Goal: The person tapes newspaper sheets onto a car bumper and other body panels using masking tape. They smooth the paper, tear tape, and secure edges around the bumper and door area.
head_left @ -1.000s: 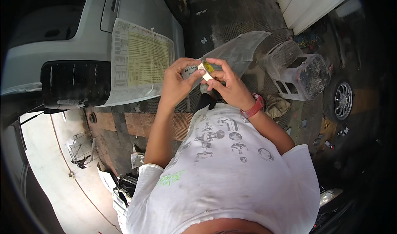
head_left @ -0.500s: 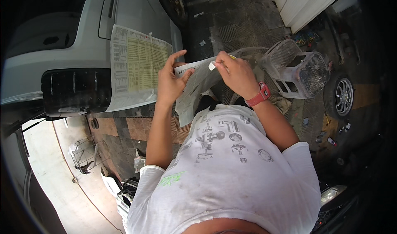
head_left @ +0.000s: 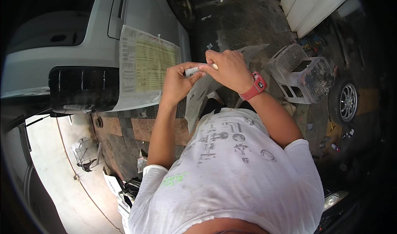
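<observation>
In front of my chest my left hand [head_left: 178, 83] pinches the white top edge of a thin greyish printed sheet [head_left: 198, 99], which hangs down below both hands. My right hand [head_left: 233, 70] is closed against that same edge, its fingertips meeting those of the left. Between its thumb and fingers a small white piece [head_left: 215, 66] shows; the kind cannot be made out. The sheet's far right corner sticks out past my right hand. To the left, a large printed sheet [head_left: 153, 64] with a yellow table lies against the grey car [head_left: 142, 15].
The car's black side mirror [head_left: 84, 88] juts out at left. A worn translucent plastic step stool [head_left: 304, 72] stands at right, with a wheel [head_left: 347, 102] and scattered small parts past it. White panels [head_left: 308, 6] lean at the upper right. A wire rack [head_left: 87, 153] is lower left.
My right hand has moved left and down onto the sheet's edge, beside the left fingers. The left fingers have closed in, and the small white piece is now mostly covered.
</observation>
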A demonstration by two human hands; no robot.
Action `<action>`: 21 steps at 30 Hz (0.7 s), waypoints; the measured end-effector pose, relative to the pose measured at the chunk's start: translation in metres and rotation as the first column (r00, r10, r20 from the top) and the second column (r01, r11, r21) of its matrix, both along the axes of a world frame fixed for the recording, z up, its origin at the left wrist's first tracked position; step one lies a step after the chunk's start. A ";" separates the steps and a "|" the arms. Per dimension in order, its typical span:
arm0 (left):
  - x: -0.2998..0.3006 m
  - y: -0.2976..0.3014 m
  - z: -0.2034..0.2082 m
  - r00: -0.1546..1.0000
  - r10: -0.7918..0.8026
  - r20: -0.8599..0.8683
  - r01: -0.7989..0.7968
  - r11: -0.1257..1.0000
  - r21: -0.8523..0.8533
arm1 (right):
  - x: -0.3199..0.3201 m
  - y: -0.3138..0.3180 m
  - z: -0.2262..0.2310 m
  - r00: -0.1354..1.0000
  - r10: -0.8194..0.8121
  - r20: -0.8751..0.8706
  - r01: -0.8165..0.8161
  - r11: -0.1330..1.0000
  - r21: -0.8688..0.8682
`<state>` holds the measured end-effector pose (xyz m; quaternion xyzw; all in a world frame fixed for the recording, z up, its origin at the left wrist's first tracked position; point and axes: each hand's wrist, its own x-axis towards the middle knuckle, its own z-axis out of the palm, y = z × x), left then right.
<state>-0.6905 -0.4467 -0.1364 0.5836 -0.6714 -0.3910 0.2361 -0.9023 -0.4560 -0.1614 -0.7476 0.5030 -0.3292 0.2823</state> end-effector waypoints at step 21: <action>0.059 0.023 0.101 0.971 0.129 0.200 -0.075 0.963 -0.259 | -0.144 -0.012 -0.137 0.999 -0.017 -0.050 0.039 0.875 0.483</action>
